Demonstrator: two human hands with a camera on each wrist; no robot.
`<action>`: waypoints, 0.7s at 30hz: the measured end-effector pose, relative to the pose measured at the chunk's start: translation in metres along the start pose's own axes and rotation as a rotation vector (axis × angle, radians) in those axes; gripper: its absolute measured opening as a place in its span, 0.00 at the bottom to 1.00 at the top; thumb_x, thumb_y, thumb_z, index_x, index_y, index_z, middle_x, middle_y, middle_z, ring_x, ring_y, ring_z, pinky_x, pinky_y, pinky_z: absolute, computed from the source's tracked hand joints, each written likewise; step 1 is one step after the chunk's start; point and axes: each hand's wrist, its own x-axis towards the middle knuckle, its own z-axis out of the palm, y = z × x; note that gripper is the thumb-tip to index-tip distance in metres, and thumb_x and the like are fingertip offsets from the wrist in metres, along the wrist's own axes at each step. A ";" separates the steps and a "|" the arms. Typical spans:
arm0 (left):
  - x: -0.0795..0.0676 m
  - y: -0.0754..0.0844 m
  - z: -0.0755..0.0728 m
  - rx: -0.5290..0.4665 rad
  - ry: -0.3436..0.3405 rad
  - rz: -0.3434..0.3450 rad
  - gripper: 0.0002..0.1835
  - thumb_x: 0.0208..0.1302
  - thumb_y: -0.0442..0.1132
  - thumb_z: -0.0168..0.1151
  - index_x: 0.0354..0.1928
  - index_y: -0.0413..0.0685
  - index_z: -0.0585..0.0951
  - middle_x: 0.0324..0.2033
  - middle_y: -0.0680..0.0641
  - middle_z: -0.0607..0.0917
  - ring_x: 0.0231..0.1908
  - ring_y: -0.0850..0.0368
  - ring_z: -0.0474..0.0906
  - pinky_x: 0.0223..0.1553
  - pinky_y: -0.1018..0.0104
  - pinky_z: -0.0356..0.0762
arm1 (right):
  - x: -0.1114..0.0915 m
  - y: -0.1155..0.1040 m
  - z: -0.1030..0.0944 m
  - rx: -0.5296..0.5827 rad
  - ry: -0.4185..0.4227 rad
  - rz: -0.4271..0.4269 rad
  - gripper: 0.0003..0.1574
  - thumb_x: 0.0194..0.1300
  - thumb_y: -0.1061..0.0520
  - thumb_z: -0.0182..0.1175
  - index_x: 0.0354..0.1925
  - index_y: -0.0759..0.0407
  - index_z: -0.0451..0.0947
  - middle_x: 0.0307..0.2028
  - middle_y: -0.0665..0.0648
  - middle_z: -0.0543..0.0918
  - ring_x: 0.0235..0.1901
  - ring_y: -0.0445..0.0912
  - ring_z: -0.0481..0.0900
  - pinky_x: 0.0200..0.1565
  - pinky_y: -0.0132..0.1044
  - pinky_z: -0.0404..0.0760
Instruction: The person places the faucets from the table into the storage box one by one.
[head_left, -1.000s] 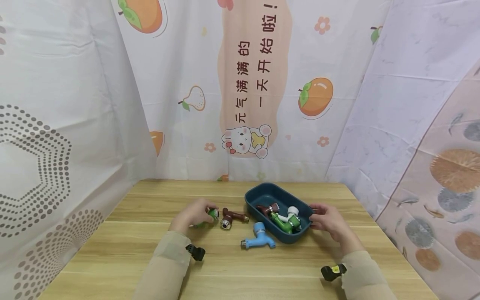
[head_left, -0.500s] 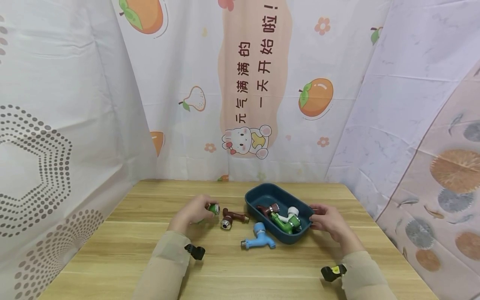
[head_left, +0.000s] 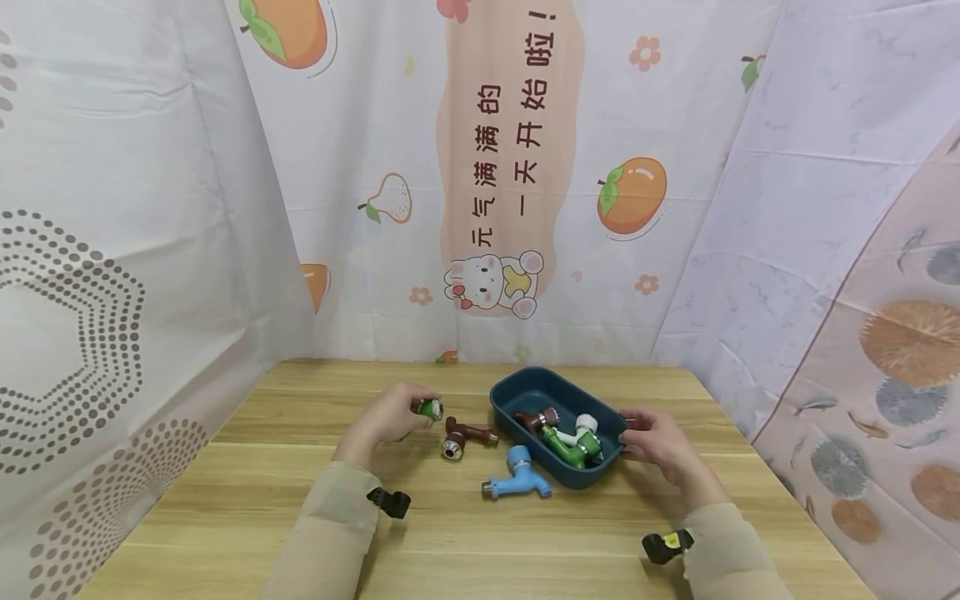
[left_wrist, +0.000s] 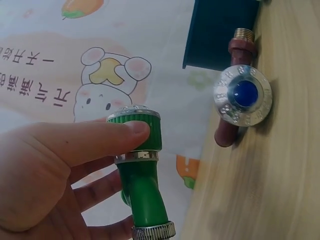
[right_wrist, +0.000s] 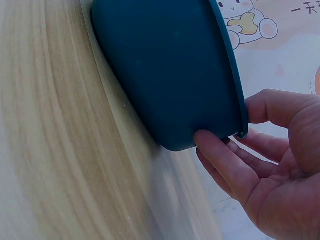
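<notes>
In the left wrist view, a green tap with a ribbed knob and silver collars is held by my left hand. The thumb presses on the knob, other fingers behind it. In the head view the hand covers much of this tap, left of a brown tap with a blue-centred silver cap. My right hand holds the right end of a dark teal bin, fingers at its rim and outer wall. Inside the bin lie a dark red tap, a white tap and a green tap.
A light blue tap lies on the wooden table in front of the bin. Printed curtains hang behind the table and along both sides. A small black camera sits on the left wrist, another on the right.
My left hand has raised the green tap off the table and shifted slightly away from me, turning its knob end upward. My right hand and the bin stay put.
</notes>
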 end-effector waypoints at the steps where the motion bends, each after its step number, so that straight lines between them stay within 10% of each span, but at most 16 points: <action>1: 0.000 0.000 0.000 -0.002 0.004 0.010 0.23 0.59 0.30 0.74 0.57 0.50 0.86 0.51 0.48 0.85 0.47 0.52 0.81 0.49 0.54 0.81 | 0.000 0.000 0.000 -0.001 0.001 0.002 0.34 0.64 0.73 0.58 0.68 0.80 0.63 0.58 0.79 0.72 0.49 0.58 0.82 0.45 0.48 0.86; 21: -0.002 0.022 -0.012 0.005 0.086 0.159 0.23 0.61 0.31 0.74 0.59 0.48 0.85 0.49 0.49 0.84 0.49 0.53 0.80 0.52 0.52 0.80 | -0.002 -0.002 0.000 0.017 -0.010 0.003 0.35 0.65 0.74 0.57 0.68 0.81 0.62 0.59 0.80 0.70 0.48 0.57 0.82 0.46 0.49 0.85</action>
